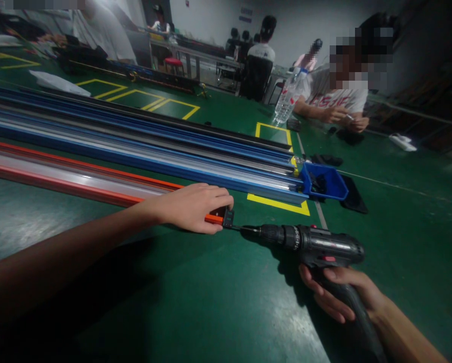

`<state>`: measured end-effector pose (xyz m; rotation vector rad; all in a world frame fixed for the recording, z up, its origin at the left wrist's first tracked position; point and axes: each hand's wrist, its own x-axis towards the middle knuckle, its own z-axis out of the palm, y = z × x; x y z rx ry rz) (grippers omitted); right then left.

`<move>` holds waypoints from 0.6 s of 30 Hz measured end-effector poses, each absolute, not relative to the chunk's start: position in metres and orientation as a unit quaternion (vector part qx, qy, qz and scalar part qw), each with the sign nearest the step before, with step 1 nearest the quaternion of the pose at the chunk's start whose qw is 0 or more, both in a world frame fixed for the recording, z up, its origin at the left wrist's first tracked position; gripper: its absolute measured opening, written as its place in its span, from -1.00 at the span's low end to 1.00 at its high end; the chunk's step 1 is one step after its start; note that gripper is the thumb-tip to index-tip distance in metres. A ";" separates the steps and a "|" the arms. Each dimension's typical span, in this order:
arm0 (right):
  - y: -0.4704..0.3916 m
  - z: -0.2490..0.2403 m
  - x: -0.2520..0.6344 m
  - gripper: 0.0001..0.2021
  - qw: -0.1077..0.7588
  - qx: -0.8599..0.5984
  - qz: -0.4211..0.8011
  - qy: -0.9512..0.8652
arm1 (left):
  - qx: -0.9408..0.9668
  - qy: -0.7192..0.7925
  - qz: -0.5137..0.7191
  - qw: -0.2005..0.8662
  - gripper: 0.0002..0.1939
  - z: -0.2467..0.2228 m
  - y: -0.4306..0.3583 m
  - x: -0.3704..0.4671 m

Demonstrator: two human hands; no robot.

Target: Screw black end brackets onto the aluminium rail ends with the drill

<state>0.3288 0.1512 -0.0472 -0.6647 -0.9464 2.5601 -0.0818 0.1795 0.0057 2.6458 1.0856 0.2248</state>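
A long orange rail (135,190) runs in from the left edge to the middle of the green table. Over its right end lies my left hand (195,206), fingers wrapped round the rail. A small black end piece (228,218) sits at the rail's tip, beside my fingertips. My right hand (346,295) grips the handle of a black power drill (309,244). The drill lies level, pointing left, and its thin bit meets or nearly meets the black end piece.
Blue and black rails (173,156) lie behind the orange one. A blue bin (329,184) with dark parts stands at their right end, near a black flat object (354,196). Plastic bottles (288,98) stand farther back. A person (335,96) sits across the table handling a small item.
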 end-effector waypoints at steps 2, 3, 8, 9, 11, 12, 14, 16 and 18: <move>0.151 -0.047 0.328 -0.71 0.173 -0.230 0.896 -0.338 | 0.914 0.375 0.077 0.136 -0.74 0.006 0.179 -0.082; 0.151 -0.047 0.327 -0.71 0.176 -0.230 0.895 -0.340 | 0.914 0.374 0.077 0.135 -0.74 0.006 0.179 -0.081; 0.151 -0.046 0.325 -0.72 0.175 -0.227 0.896 -0.340 | 0.914 0.376 0.078 0.134 -0.74 0.006 0.179 -0.080; 0.151 -0.046 0.326 -0.72 0.175 -0.229 0.895 -0.340 | 0.914 0.376 0.077 0.134 -0.74 0.006 0.180 -0.080; 0.151 -0.046 0.327 -0.72 0.176 -0.237 0.893 -0.340 | 0.913 0.376 0.076 0.135 -0.74 0.006 0.180 -0.080; 0.151 -0.047 0.327 -0.72 0.176 -0.240 0.892 -0.339 | 0.913 0.376 0.075 0.137 -0.74 0.005 0.180 -0.081; 0.151 -0.047 0.328 -0.72 0.175 -0.242 0.894 -0.335 | 0.913 0.376 0.075 0.139 -0.74 0.005 0.180 -0.081; 0.151 -0.047 0.328 -0.72 0.171 -0.241 0.896 -0.331 | 0.913 0.376 0.076 0.141 -0.75 0.005 0.180 -0.081; 0.151 -0.047 0.328 -0.72 0.168 -0.242 0.897 -0.330 | 0.912 0.377 0.077 0.140 -0.75 0.004 0.180 -0.082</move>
